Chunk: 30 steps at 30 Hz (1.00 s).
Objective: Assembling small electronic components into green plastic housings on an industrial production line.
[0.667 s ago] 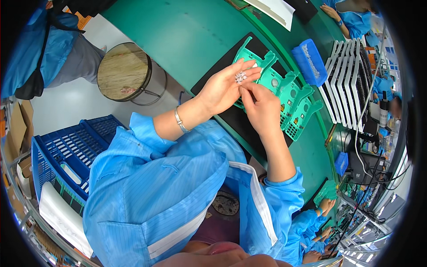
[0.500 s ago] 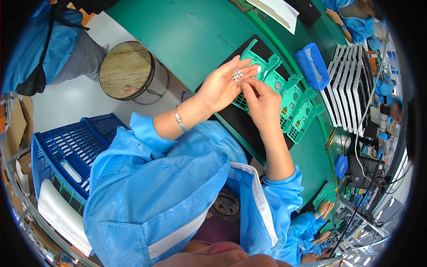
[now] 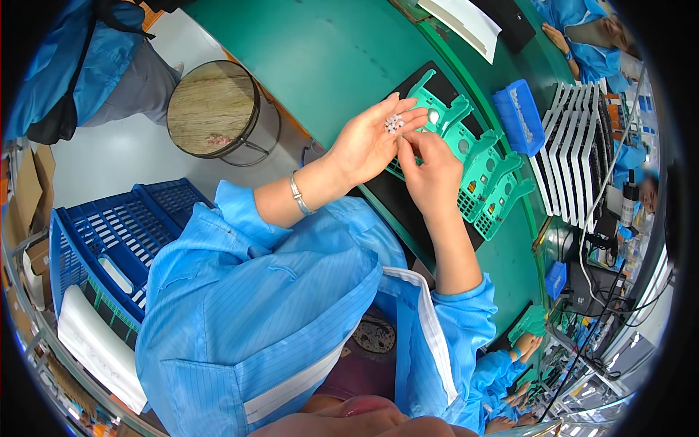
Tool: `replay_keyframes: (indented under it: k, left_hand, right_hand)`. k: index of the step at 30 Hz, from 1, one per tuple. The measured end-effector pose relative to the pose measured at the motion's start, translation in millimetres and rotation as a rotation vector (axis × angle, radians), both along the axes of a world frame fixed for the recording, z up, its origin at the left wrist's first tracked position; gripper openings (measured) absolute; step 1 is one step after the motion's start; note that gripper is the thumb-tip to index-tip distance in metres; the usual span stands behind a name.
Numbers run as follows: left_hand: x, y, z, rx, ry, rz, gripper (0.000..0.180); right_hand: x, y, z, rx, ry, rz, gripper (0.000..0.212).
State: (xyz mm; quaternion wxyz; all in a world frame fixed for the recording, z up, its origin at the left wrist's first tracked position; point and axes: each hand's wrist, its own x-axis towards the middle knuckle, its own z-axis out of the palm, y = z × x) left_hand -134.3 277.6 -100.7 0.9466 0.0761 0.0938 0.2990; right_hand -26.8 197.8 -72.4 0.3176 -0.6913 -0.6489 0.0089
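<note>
Small white pieces (image 3: 394, 124), probably light, stiff, best pinched by their sides, lie near the finger edge of the flattened left hand (image 3: 364, 146); the right hand (image 3: 435, 173) pinches narrowly, contents unclear.

Green bench (image 3: 313, 58), black mat (image 3: 392, 200) bearing green plastic parts (image 3: 496, 182), blue bin (image 3: 536, 145), white paper (image 3: 470, 30)

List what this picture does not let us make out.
Head view:
Exact count of small white pieces on the left hand: tiny, clustered.
Whether the right hand pinches one: too small.
Part of the green plastic panels: behind the right hand.
White sheet: cut off by upper edge.
</note>
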Motion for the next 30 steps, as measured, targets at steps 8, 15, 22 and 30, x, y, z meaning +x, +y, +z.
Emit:
replay_keyframes:
  k: [8, 15, 22, 30]
  left_hand:
    - [-5, 3, -8, 0.036, 0.037, 0.038, 0.052]
    - [-7, 2, -7, -0.001, 0.053, 0.031, 0.049]
    - [-7, 5, -14, 0.046, 0.054, 0.045, 0.045]
    - [-19, 15, -25, 0.085, 0.159, 0.114, 0.034]
  right_hand:
    - [-7, 3, 3, -0.058, -0.006, -0.014, 0.010]
    - [-8, 3, 0, 0.000, -0.089, 0.015, 0.011]
    - [-1, 9, 1, -0.125, 0.175, -0.140, 0.012]
    - [25, 37, 1, -0.512, 0.390, -0.334, 0.023]
